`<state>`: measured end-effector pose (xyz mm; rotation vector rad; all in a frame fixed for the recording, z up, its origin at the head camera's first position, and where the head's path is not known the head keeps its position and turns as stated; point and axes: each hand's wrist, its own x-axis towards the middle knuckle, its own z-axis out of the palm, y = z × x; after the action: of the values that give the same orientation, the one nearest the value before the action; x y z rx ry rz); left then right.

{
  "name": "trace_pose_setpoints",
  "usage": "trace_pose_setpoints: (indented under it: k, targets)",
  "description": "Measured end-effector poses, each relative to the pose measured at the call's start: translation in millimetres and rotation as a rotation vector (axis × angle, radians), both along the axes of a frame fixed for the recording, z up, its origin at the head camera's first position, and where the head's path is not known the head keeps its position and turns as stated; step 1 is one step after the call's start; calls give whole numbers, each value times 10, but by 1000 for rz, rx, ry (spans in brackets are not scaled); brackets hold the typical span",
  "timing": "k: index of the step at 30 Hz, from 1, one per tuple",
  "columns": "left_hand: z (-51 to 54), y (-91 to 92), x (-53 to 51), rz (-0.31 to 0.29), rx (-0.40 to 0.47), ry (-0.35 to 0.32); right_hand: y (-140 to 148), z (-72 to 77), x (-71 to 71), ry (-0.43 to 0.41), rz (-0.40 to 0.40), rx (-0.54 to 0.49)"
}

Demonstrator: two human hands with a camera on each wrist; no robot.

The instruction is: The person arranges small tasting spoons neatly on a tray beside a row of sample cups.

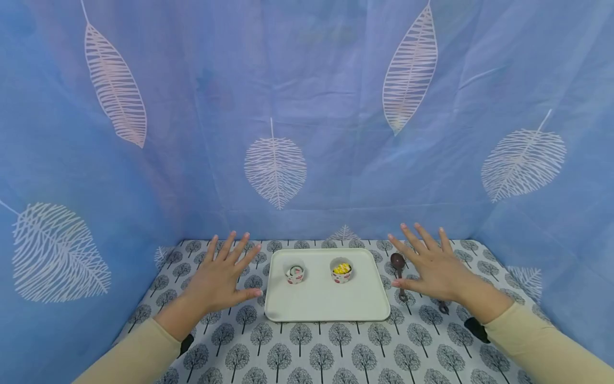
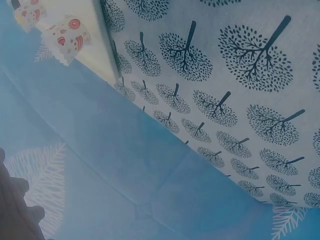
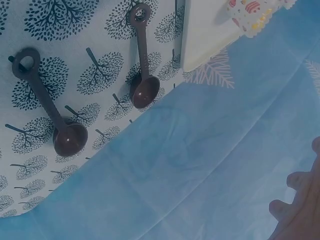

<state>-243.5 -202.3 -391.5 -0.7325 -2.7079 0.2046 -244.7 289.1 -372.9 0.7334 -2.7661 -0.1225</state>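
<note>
Both hands hover with fingers spread and palms down, holding nothing. In the head view my left hand (image 1: 216, 280) is left of a cream tray (image 1: 302, 306); my right hand (image 1: 434, 266) is right of it, over two brown spoons. One spoon (image 1: 398, 262) shows beside the right thumb; the other (image 1: 443, 308) is mostly hidden under that hand. The right wrist view shows both spoons whole, the nearer one (image 3: 67, 137) and the farther one (image 3: 145, 92). On the tray stand a paper cup (image 1: 295, 276) with white and green pieces and another cup (image 1: 341, 277) with yellow pieces.
A white cloth (image 1: 283, 341) printed with dark trees covers the table. Blue fabric (image 1: 336, 176) with white leaf shapes hangs behind the table and on both sides. Dark bands show at both wrists.
</note>
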Motion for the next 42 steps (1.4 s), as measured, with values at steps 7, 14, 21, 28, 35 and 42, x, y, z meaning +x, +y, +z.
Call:
trace_pose_setpoints:
  k: [7, 14, 21, 28, 35, 42]
  targets:
    - [-49, -4, 9, -10, 14, 19, 4, -32, 19, 23, 18, -10]
    - [-130, -14, 22, -12, 40, 20, -23, -61, 60, -17, 3, -14]
    - [-177, 7, 36, 13, 36, -27, -42, -94, 78, -39, -8, -20]
    - [-256, 35, 61, 6, 55, -16, -25, -200, 70, -38, -2, -43]
    - [-379, 68, 92, 1, 111, -30, -42, -278, 101, -49, -14, -46]
    - [-476, 82, 110, 19, 128, -51, -67, -337, 108, -50, 1, -70]
